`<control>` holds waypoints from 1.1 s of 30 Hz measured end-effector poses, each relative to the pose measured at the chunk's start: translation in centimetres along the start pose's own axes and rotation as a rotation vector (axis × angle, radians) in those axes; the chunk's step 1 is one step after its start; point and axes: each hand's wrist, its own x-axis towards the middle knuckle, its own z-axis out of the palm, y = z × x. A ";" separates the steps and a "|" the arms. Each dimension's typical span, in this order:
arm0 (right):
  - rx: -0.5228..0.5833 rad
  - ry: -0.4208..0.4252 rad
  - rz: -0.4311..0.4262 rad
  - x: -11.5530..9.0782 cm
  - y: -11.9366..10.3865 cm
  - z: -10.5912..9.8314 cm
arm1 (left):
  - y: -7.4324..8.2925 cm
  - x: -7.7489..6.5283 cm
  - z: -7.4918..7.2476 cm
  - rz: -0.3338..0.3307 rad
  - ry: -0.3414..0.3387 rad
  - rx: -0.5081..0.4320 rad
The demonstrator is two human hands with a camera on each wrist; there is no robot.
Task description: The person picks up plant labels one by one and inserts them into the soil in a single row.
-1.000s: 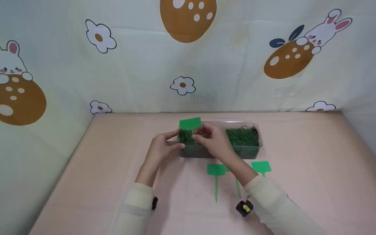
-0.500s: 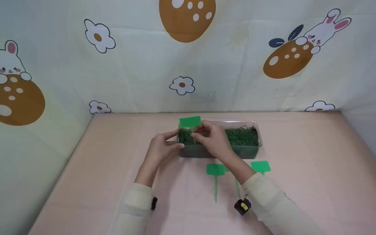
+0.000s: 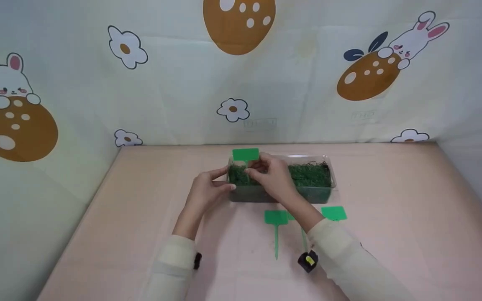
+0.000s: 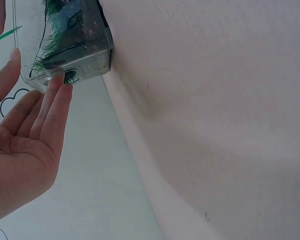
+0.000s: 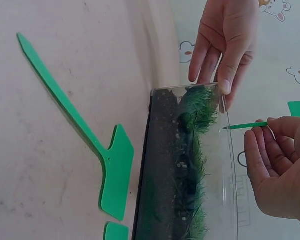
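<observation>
A clear plastic planter box [image 3: 280, 195] holds dark soil and green grass [image 3: 310, 174]. At its left end, my left hand [image 3: 207, 190] holds it, thumb near the front corner and fingers against the end wall. In the left wrist view those fingers [image 4: 52, 112] lie fairly straight along the wall. My right hand [image 3: 275, 177] pinches a green plant label [image 3: 245, 154] by its stem, blank plate upward. In the right wrist view the stem's pointed tip [image 5: 235, 126] is at the box rim, above the grass. The right hand hides part of the grass.
More green labels lie on the pink tablecloth in front of the box: one at left [image 3: 276, 218], one at right [image 3: 334, 213], and another partly under the right forearm. A pale printed cloth [image 3: 174, 83] stands behind.
The held label has shifted slightly right and its plate has turned from tilted to nearly level. The right forearm has edged left. The left hand and box stay put.
</observation>
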 end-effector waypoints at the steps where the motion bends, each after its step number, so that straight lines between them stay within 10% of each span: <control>1: -0.002 0.002 0.000 0.1 0.1 0.0 | 0.0 0.0 0.0 0.003 -0.001 0.000; 33: -0.076 -0.001 0.036 2.1 1.2 1.5 | 0.1 0.0 -0.1 -0.007 -0.012 -0.036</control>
